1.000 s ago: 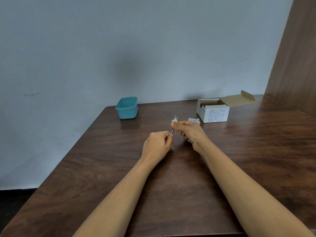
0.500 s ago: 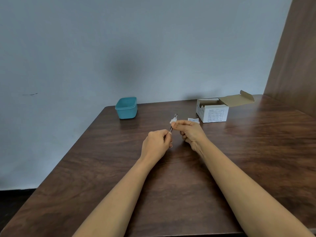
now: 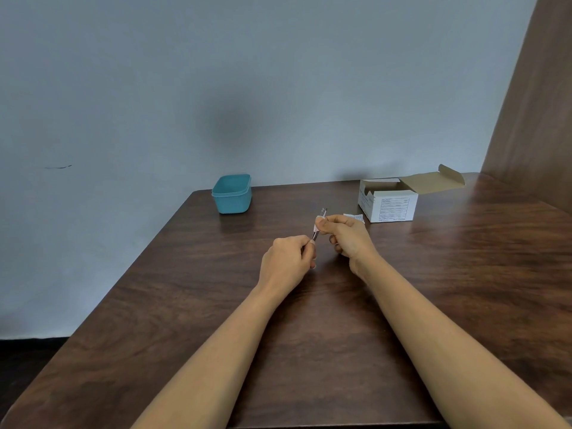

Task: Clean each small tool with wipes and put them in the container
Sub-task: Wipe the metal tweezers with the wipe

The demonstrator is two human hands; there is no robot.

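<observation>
Most of the small metal tool (image 3: 315, 234) is hidden: its lower end is buried in the curled fingers of the left hand (image 3: 288, 258), which grips it like a pen. Its middle is wrapped in a white wipe (image 3: 318, 222) pinched between the thumb and forefinger of the right hand (image 3: 348, 239). Only a short stretch of shaft and the thin tip show, tilted up and away to the right, and I cannot make out what kind of tool it is. Both hands are held over the middle of the counter (image 3: 325, 351), and I cannot tell whether they touch it. There is one tool, one wipe and one teal container (image 3: 232, 203), which stands open at the far left corner, close to the far edge and well apart from the hands; its inside is out of view. One white cardboard box (image 3: 393, 209) sits at the far right with its flap thrown back, its contents hidden by its walls. One small white packet (image 3: 355, 217) lies just in front of it, partly covered by the right hand's knuckles. Bare wood lies between the hands and the container, and more to the near left. The counter's right side runs out of view, a brown wooden panel (image 3: 541, 103) rises at the far right, and a grey wall (image 3: 278, 88) backs the far edge.
</observation>
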